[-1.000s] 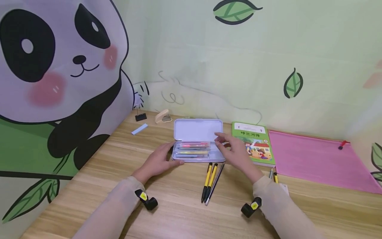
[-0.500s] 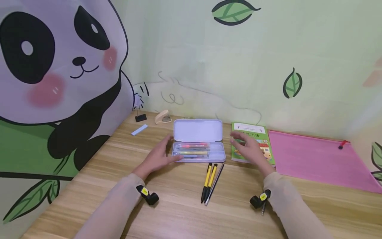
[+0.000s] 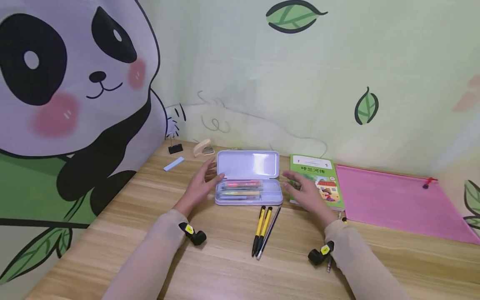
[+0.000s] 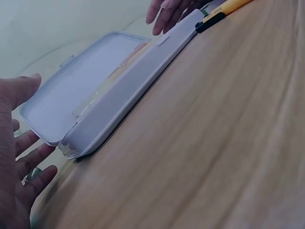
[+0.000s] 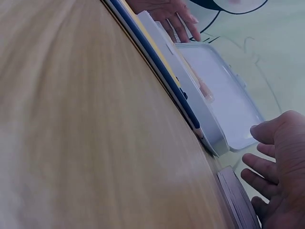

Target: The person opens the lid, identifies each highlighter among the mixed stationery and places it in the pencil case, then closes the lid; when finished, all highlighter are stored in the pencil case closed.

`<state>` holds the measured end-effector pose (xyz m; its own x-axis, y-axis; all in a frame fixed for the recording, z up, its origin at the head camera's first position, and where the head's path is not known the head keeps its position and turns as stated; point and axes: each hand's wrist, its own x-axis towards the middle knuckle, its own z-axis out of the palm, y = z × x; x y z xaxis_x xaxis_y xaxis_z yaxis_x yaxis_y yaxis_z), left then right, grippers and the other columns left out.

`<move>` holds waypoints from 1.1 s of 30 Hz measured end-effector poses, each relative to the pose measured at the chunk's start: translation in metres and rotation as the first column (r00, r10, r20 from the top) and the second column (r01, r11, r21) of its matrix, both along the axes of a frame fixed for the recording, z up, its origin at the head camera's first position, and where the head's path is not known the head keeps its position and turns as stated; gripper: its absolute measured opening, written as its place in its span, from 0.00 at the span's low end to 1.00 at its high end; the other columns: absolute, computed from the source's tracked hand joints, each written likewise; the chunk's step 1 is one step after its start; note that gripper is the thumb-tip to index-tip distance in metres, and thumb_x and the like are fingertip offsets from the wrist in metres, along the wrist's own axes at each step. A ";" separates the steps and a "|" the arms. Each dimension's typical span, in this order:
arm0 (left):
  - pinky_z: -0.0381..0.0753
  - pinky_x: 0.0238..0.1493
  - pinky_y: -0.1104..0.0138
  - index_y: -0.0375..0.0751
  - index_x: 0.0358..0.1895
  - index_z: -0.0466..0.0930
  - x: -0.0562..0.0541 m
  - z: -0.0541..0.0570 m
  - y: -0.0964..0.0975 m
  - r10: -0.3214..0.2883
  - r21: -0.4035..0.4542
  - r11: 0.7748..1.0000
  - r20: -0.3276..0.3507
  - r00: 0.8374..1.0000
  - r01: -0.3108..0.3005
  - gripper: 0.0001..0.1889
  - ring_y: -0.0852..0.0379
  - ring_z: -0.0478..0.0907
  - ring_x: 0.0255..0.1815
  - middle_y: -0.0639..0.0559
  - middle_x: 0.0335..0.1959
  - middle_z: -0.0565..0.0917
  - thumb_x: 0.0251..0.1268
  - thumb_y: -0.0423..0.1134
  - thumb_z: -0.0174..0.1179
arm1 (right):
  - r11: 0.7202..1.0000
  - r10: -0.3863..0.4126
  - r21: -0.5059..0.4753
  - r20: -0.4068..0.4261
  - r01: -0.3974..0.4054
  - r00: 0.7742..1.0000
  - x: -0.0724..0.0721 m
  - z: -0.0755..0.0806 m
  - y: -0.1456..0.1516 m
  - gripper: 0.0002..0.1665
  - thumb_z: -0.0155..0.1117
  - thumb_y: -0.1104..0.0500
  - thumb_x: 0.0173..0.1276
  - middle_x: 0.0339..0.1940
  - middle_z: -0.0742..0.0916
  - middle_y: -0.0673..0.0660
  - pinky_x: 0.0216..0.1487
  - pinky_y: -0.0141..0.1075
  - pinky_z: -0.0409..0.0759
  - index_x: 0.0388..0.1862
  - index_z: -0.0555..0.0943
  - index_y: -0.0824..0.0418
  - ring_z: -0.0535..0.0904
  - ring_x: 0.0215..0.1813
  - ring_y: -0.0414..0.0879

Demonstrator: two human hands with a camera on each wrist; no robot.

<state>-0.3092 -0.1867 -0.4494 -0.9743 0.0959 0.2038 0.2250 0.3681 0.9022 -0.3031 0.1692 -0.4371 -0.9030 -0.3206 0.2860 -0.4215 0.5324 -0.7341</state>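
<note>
A pale lilac pencil case [image 3: 271, 196] stands with its lid [image 3: 243, 164] raised, in the middle of the table in the head view. Several pens [image 3: 241, 193], pinkish and yellow among them, lie in its left part. At the case's left end is my left hand [image 3: 199, 186], fingers spread and relaxed, the thumb near the hinge. My right hand [image 3: 305, 193] hovers off the right end, fingers loosely bent and holding nothing, overlapping the book. Both wrist views show the case between the two hands. Two yellow-and-black pens [image 3: 261, 229] and a dark pencil [image 3: 271, 231] lie in front.
A green book [image 3: 316, 162] lies right of the case, beside a pink zip pouch [image 3: 390, 200]. A wooden-coloured stapler [image 3: 203, 148], a black binder clip [image 3: 175, 148] and a light blue strip [image 3: 173, 163] sit at the back left. Another pencil [image 3: 329, 264] shows partly under the right wrist.
My right hand has left the inside of the case, moved right over the book, then come slightly back. My left hand has shifted up towards the hinge, its thumb off the front edge.
</note>
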 end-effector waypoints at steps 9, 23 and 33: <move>0.70 0.69 0.50 0.47 0.79 0.56 0.003 0.002 0.001 -0.007 0.053 0.999 -0.083 0.997 0.011 0.36 0.42 0.70 0.68 0.43 0.72 0.69 0.73 0.41 0.61 | 0.998 0.027 -0.054 0.032 -0.025 0.999 0.001 -0.002 -0.004 0.33 0.60 0.54 0.77 0.70 0.77 0.62 0.74 0.56 0.62 0.75 0.66 0.63 0.70 0.72 0.58; 0.74 0.65 0.49 0.47 0.70 0.72 0.005 0.000 0.002 0.048 0.068 0.997 -0.257 0.965 -0.032 0.26 0.42 0.75 0.63 0.45 0.65 0.76 0.72 0.24 0.52 | 0.993 0.062 -0.105 0.035 -0.058 0.997 0.003 -0.004 -0.008 0.33 0.54 0.54 0.80 0.73 0.73 0.62 0.73 0.55 0.64 0.79 0.61 0.62 0.68 0.73 0.60; 0.78 0.61 0.51 0.45 0.61 0.79 0.010 0.001 0.004 0.085 0.034 0.996 -0.303 0.949 -0.078 0.20 0.48 0.78 0.57 0.46 0.55 0.83 0.71 0.25 0.53 | 0.987 0.001 -0.162 0.010 0.001 1.000 0.009 0.004 -0.014 0.26 0.57 0.60 0.78 0.67 0.78 0.67 0.68 0.53 0.72 0.71 0.70 0.68 0.74 0.67 0.62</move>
<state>-0.2989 -0.1831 -0.4482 -0.8703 0.0113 0.4924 0.4595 0.3784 0.8036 -0.2937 0.1556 -0.4335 -0.9062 -0.2706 0.3249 -0.4135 0.4066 -0.8147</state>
